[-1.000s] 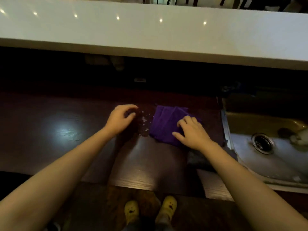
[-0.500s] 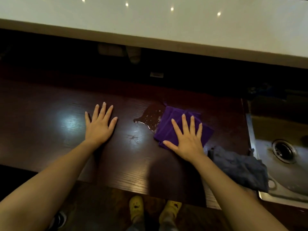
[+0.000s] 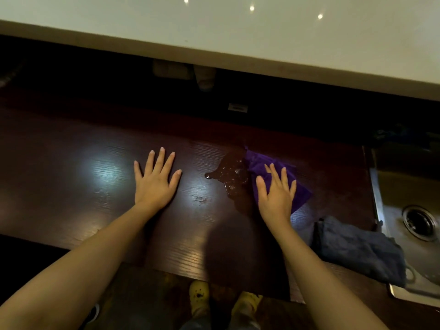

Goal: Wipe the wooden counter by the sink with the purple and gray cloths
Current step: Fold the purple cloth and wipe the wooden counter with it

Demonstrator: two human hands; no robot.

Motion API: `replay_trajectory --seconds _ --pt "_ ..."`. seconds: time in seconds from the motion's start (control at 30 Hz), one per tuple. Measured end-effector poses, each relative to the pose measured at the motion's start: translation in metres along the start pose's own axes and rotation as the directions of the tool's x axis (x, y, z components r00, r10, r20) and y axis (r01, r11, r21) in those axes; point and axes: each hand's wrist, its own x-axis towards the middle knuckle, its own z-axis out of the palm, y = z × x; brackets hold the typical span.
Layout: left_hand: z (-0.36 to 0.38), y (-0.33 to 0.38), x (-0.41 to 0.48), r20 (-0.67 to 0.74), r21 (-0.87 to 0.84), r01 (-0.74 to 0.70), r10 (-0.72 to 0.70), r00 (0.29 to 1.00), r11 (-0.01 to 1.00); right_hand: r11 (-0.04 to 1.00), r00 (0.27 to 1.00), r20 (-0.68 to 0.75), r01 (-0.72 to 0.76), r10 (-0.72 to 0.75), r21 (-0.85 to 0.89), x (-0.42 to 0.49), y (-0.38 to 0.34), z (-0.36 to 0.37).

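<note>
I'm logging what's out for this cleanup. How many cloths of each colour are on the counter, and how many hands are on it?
Purple cloth: 1
Gray cloth: 1
Hands: 2, left hand flat on the bare counter, right hand flat on the purple cloth
Total: 4

Right hand [image 3: 276, 196] flat on purple cloth [image 3: 301, 191]

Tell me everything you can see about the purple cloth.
The purple cloth looks like soft, fuzzy fabric, folded or bunched into a rough diamond. It lies flat on the wooden counter, left of the sink. The right hand presses on it, fingers spread. Its left edge meets a puddle. The gray cloth lies apart, nearer.
</note>
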Motion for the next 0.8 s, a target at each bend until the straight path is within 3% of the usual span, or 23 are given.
replay_trajectory --seconds 0.13,0.3,0.53,0.67,0.8 --pt "0.0 0.001 0.0 -0.009 0.004 -0.001 0.001 1.0 1.0 0.996 0.998 0.067 -0.015 0.009 0.09 0.021 -0.024 0.009" --pt "-0.001 0.002 0.0 -0.013 -0.004 -0.001 0.001 1.0 1.0 0.999 0.981 0.187 0.047 -0.044 -0.014 0.038 -0.056 0.033" --pt "0.0 0.002 0.0 -0.047 -0.022 -0.006 0.005 0.999 1.0 0.942 0.932 0.325 0.245 -0.163 -0.23 0.027 -0.07 0.05" --pt "0.0 0.001 0.0 -0.023 -0.028 -0.001 0.0 1.0 1.0 0.866 0.917 0.346 0.33 -0.199 -0.377 0.021 -0.067 0.054" --pt "0.0 0.001 0.0 -0.002 -0.021 0.0 0.0 1.0 1.0 0.855 0.918 0.343 0.332 -0.197 -0.399 0.019 -0.067 0.054"
